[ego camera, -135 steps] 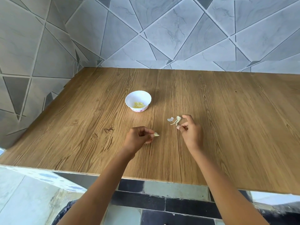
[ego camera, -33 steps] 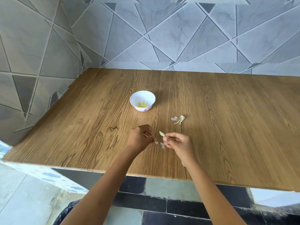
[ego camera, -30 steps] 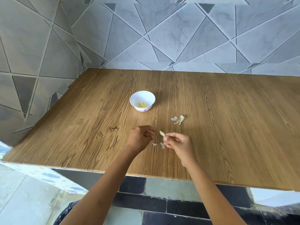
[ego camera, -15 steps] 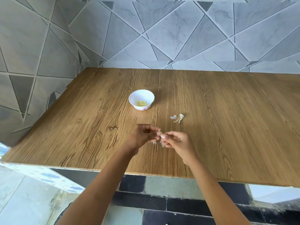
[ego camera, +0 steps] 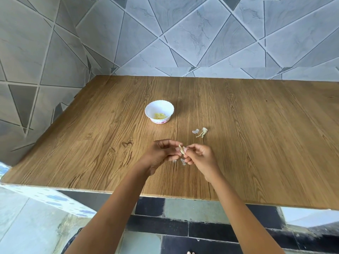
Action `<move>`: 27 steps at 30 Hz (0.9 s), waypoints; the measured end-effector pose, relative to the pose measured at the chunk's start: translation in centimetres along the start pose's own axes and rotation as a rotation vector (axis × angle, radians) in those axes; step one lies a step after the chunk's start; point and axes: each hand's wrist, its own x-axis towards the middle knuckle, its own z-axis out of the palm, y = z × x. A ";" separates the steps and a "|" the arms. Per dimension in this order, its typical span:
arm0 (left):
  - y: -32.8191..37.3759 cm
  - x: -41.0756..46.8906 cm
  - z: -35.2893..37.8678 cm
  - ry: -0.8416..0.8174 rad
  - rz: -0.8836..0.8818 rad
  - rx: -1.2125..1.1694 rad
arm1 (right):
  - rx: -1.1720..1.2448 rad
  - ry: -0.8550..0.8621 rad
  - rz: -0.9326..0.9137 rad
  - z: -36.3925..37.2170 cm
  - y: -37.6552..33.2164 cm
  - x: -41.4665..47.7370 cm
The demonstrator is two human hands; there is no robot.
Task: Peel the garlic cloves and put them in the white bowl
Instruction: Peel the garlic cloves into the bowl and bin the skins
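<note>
1. Two hands meet just below the middle of the frame. The left hand [ego camera: 161,153] and the right hand [ego camera: 200,156] both pinch one garlic clove [ego camera: 182,149] with curled fingers.
2. The clove sits in the small gap between the two sets of fingertips, held just above the wooden table [ego camera: 256,143]. A pale flap of skin stands up from it.
3. I judge the clove to be very light, firm under its skin, and likely to turn slick once bare. The papery skin looks thin and easy to tear.
4. The best hold is probably thumb and forefinger across the clove's body, with a nail of the other hand under a loose edge of skin.
5. The white bowl [ego camera: 166,108] stands above and slightly left of the hands, near but apart. Pale yellow peeled garlic [ego camera: 160,116] lies on its bottom.
6. Small bits of skin [ego camera: 182,160] lie on the table directly under the hands. A larger pile of skin [ego camera: 201,132] lies up and to the right, lower right of the bowl.
7. Peeling looks partway done, and this clove is not yet in the bowl.
</note>
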 end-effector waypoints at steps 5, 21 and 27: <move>0.1 0.2 0.3 0.041 -0.055 -0.028 | -0.201 0.104 -0.161 0.4 0.8 -0.1; 0.1 -0.1 -0.2 0.104 -0.078 -0.047 | -0.397 0.232 -0.254 0.7 2.2 0.1; -0.1 -0.2 -0.3 0.152 -0.040 0.090 | -0.351 0.133 -0.209 0.9 1.7 0.3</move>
